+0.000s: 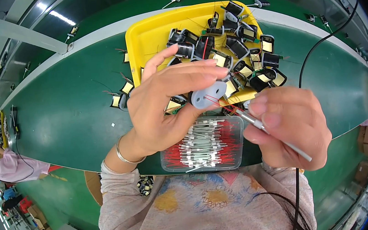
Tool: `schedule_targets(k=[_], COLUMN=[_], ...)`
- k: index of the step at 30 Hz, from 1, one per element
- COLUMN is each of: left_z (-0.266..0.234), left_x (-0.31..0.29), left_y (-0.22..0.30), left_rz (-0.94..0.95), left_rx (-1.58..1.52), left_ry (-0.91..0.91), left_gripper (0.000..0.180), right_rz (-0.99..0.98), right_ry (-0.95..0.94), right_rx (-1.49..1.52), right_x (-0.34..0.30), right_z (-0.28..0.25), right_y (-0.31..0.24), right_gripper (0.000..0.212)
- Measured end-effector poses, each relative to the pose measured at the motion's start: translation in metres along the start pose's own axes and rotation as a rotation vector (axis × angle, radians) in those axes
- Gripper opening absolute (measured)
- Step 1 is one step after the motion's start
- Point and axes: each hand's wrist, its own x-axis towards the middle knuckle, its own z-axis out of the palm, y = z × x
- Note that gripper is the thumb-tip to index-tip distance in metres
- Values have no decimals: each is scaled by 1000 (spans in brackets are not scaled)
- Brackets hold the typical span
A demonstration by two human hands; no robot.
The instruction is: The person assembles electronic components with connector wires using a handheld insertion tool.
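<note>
My left hand (164,103) grips a small grey oval part with two holes (209,94), held up over the green belt. Thin red wires (219,102) run from that part toward my right hand (286,127). That hand pinches a thin grey sleeved lead (269,132) between thumb and fingers, its tip close to the grey part. Below both hands lies a clear plastic box (206,146) of red wires with white sleeves. Behind the hands stands a yellow tray (147,39) heaped with several black coil parts (235,49).
A green conveyor belt (64,111) runs across the view, with a few loose black and yellow parts (122,95) left of the tray. A black cable (322,43) hangs at the right. Another person (6,166) in pink sits far left.
</note>
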Motion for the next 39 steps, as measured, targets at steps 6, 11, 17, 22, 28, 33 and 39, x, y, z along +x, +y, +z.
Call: schedule_targets(k=[6, 11, 17, 22, 28, 33, 39], left_z=[-6, -5, -8, -9, -9, -9, -9], left_x=[-4, -3, -4, -4, -4, -3, -4], left_y=[-3, -2, -3, -2, -3, -1, 0], left_rz=[16, 49, 67, 63, 63, 54, 49], left_rx=[111, 135, 154, 164, 175, 167, 170], left_ry=[11, 12, -3, -14, 7, 12, 6], left_gripper=[27, 28, 30, 30, 31, 30, 32], right_rz=[-38, -51, -66, -63, -105, -118, -152], right_ry=[26, 35, 55, 51, 87, 90, 108], right_rx=[-24, -50, -48, -39, -57, -49, -26], right_x=[-1, -1, 0, 1, 1, 3, 1], right_z=[9, 9, 13, 13, 17, 17, 19], right_y=[3, 0, 1, -1, 3, 4, 5], right_gripper=[34, 35, 34, 35, 35, 34, 34])
